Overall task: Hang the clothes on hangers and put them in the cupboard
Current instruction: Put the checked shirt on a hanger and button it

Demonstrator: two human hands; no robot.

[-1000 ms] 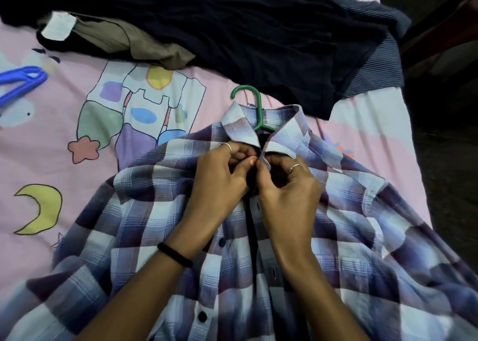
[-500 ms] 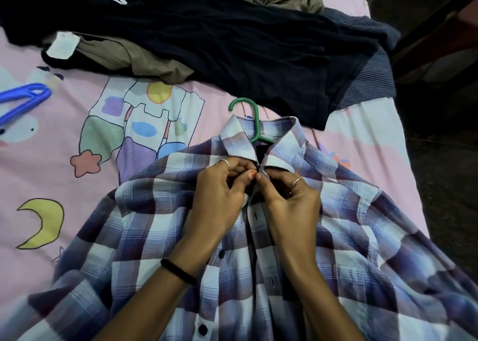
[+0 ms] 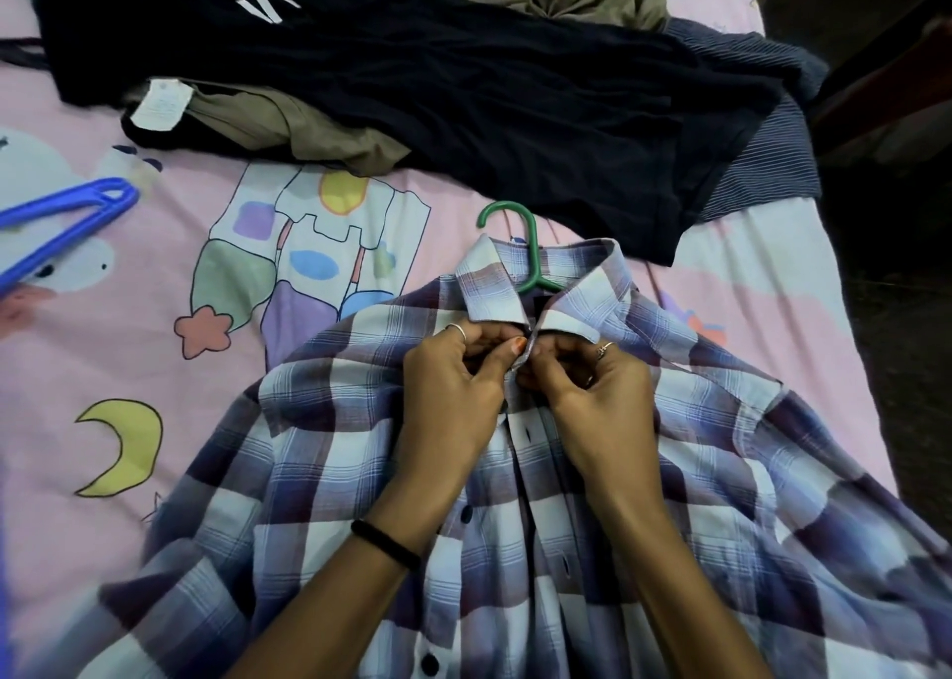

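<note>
A blue and purple plaid shirt point(image 3: 319, 472) lies front up on the bed. A green hanger point(image 3: 530, 245) is inside it, with its hook poking out past the collar. My left hand point(image 3: 453, 395) and my right hand point(image 3: 592, 400) meet just below the collar. Each pinches one edge of the shirt's front opening at the top button. Fingers hide the button itself. Lower buttons on the placket show as dark dots.
A pink cartoon bedsheet point(image 3: 129, 359) covers the bed. A blue hanger point(image 3: 62, 225) lies at the left edge. A black garment point(image 3: 463, 85), an olive one point(image 3: 329, 127) and a striped blue one point(image 3: 762, 163) are piled at the far side. Dark floor runs along the right.
The view has tilted up a little, showing more of the clothes pile. My hands stay pinched at the shirt's top button, with small finger movements only.
</note>
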